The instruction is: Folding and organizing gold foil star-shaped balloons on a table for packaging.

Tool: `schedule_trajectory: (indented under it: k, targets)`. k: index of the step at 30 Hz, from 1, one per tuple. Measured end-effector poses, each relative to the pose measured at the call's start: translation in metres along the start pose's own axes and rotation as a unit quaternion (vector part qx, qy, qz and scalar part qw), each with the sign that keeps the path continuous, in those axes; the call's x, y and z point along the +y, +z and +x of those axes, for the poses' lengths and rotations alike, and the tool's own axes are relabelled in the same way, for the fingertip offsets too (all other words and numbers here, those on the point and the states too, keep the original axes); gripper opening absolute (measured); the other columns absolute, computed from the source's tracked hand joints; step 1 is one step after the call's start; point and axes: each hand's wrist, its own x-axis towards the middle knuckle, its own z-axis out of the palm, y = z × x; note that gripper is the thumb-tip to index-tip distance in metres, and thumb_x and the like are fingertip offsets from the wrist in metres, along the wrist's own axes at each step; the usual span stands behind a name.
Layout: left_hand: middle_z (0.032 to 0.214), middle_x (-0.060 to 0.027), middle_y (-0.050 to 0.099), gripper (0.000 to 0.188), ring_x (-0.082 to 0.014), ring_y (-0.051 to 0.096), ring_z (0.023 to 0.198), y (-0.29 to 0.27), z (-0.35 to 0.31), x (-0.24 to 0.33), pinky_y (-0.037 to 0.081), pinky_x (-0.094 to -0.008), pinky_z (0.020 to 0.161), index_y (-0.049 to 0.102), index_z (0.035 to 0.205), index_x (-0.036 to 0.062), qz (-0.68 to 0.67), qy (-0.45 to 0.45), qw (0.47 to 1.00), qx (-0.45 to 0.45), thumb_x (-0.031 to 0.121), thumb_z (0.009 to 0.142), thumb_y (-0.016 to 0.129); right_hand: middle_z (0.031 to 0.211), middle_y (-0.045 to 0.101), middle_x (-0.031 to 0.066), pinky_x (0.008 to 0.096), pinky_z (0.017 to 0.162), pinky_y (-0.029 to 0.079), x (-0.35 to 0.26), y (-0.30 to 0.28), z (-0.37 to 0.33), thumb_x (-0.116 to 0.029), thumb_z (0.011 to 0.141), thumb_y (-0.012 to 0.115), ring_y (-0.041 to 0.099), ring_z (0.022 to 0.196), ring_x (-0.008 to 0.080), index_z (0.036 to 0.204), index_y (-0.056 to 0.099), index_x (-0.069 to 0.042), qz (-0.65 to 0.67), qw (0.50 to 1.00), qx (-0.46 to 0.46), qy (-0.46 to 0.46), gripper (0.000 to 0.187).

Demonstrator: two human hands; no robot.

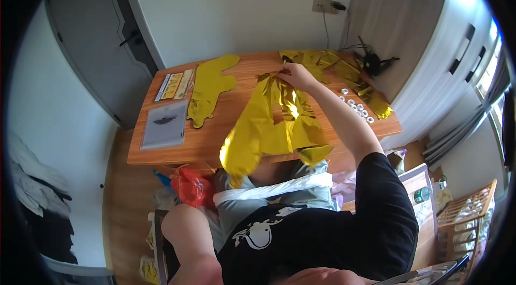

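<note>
Pinched at its top edge, a limp gold foil balloon hangs from my right hand. It drapes over the table's front edge toward my lap. It looks flat and creased, with shiny folds. My right arm reaches forward across the table, its fingers closed on the foil. My left arm is bent at the lower left, and its hand is outside the picture. Left of the held balloon, another flat gold foil balloon lies on the wooden table. More gold foil lies at the back right.
A clear plastic bag and a printed packet lie at the table's left. Several small white rolls sit at the right, near a black cabled device. A red plastic bag and a white strip are by my legs.
</note>
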Motion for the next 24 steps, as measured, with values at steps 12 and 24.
schedule_trajectory:
  k: [12,24]
  targets:
    - [0.091,-0.0051,0.060,0.018,-0.0213,0.057,0.080,-0.111,0.021,-0.053,0.046,-0.0390,0.070,0.060,0.089,0.0168,0.099,-0.054,0.972,-0.205,0.030,0.100,0.061,0.149,0.048,0.0175,0.0567,0.118,0.031,0.020,0.107,-0.043,-0.056,0.101,0.050,0.040,0.143,0.0377,0.149,0.047,-0.009,-0.312,0.948,-0.053,0.016,0.067]
    - [0.086,-0.0063,0.071,0.016,-0.0275,0.066,0.082,-0.204,-0.041,-0.179,0.051,-0.0417,0.076,0.071,0.085,0.0091,0.400,-0.371,0.648,-0.531,0.024,0.090,0.073,0.142,0.055,0.0225,0.0484,0.110,0.046,0.154,0.008,-0.013,-0.031,0.100,0.059,0.051,0.135,0.0384,0.146,0.048,-0.007,-0.307,0.936,0.057,0.164,0.053]
